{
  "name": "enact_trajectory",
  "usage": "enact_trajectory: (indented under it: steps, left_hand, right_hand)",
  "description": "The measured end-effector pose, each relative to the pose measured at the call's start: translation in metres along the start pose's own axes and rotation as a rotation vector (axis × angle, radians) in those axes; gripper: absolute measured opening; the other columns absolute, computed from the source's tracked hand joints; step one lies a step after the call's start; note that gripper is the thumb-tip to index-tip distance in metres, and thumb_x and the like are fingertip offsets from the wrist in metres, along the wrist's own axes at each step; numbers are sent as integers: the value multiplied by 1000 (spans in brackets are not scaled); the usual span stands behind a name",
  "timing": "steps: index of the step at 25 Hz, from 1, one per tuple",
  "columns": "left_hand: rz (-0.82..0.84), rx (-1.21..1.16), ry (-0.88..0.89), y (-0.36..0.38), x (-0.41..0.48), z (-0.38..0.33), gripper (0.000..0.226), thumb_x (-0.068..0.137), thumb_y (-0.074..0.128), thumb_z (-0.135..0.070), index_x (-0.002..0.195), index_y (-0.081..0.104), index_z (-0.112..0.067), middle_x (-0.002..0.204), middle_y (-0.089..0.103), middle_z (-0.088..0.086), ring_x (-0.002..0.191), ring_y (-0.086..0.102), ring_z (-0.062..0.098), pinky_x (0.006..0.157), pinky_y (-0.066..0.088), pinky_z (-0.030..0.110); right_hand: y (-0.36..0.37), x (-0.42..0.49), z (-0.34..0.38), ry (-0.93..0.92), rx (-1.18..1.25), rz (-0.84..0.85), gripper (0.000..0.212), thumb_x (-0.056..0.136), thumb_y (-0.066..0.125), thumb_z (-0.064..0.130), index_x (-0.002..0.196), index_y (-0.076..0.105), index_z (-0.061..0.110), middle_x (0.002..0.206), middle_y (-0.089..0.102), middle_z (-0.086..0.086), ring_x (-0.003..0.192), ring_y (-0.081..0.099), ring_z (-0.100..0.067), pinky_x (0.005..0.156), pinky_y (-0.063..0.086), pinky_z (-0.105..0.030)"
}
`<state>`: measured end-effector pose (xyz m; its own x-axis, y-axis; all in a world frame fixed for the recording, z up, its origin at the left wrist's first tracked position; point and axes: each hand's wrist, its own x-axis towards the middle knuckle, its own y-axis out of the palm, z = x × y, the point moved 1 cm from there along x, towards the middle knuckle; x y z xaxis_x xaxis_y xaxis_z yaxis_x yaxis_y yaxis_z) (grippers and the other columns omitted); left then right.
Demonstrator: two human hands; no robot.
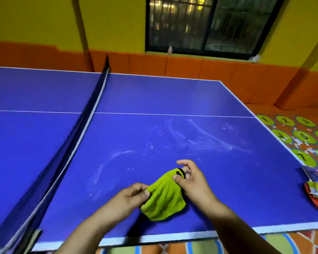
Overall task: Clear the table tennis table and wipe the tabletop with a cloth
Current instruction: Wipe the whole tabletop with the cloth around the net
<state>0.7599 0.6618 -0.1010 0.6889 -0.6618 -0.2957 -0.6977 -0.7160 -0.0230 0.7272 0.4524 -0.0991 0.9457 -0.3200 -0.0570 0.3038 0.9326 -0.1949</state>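
A: Left grip (136,196), right grip (189,182) each pinch an edge of lime-green soft fabric cloth (163,200), near blue tabletop (154,136) front edge.
B: Likely light, limp; bunch into one palm.

An indoor games room: a blue table tennis table (154,92) with its net (84,121), orange wall padding (191,67), a numbered floor mat (304,136), and a barred window (209,24).
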Motion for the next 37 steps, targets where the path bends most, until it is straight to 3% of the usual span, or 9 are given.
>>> enact_trajectory:
  steps: [4, 9, 15, 18, 22, 30, 33, 35, 37]
  left_hand:
    - [-445, 575, -136, 16, -8, 30, 37, 64, 51, -48, 93, 53, -26, 80, 61, -6, 78, 58, 14, 70, 45, 32]
    - [-897, 788, -346, -15, -38, 37, 34, 86, 46, -24, 118, 55, -33, 108, 67, -1, 105, 60, 22, 76, 44, 30]
    - [-1396, 894, -297, -45, -87, 15, 23, 84, 60, -24, 106, 64, -28, 99, 69, -1, 96, 62, 26, 68, 42, 30]
    - [-1263, 862, -277, -35, -74, 54, 25, 84, 59, -23, 108, 64, -26, 107, 66, -3, 104, 60, 22, 77, 45, 28]
    - [-618, 897, -400, -14, -64, 105, 52, 72, 33, -40, 111, 63, -24, 115, 63, -2, 111, 53, 21, 86, 44, 27]
    - [-753, 1176, -505, -102, -124, 135, 22, 47, 60, -23, 66, 71, -25, 72, 70, -3, 89, 69, 28, 81, 51, 51]
    - [-706, 1308, -560, -144, -138, 143, 29, 65, 54, -16, 86, 75, -18, 98, 71, 6, 114, 59, 31, 106, 27, 54]
    - [-626, 1420, -563, -169, -147, 154, 44, 86, 41, -13, 125, 59, -16, 136, 52, 7, 140, 27, 30, 114, 1, 52]
    - [-520, 1497, -533, -190, -161, 167, 44, 95, 38, -23, 138, 44, -14, 149, 36, 5, 145, 7, 29, 114, -12, 50]
  right_hand:
    - [26, 40, -9, 2, -131, 299, 25, 84, 66, -6, 94, 66, 17, 88, 63, -3, 72, 57, -1, 68, 42, -11]
    - [95, 71, -20, -164, -515, 620, 23, 83, 70, 11, 102, 70, 24, 98, 67, -1, 91, 59, -15, 89, 44, -25]
    - [182, 76, 31, -376, -520, 574, 23, 76, 62, 8, 74, 61, 31, 78, 65, 5, 74, 56, -16, 67, 47, -31]
    - [177, 67, -4, -330, -543, 594, 33, 79, 62, 1, 71, 57, 33, 86, 65, 1, 82, 60, -21, 73, 46, -31]
    - [156, 61, -72, -272, -997, 741, 33, 85, 51, 1, 106, 69, 19, 117, 61, -8, 111, 56, -26, 86, 43, -29]
    - [207, 38, -106, -549, -1155, 953, 46, 97, 46, 23, 143, 43, 21, 155, 31, 1, 141, 28, -16, 111, 23, -25]
    - [234, 28, -121, -731, -1246, 975, 63, 92, 42, 43, 151, 24, 31, 156, 24, 2, 144, 25, -19, 114, 16, -33]
    - [247, 24, -139, -693, -1303, 1021, 76, 83, 41, 53, 153, 15, 33, 157, 24, 0, 145, 18, -22, 113, 12, -41]
    - [259, 17, -150, -646, -1338, 990, 77, 75, 45, 51, 148, 27, 33, 155, 31, -6, 144, 22, -27, 113, 13, -48]
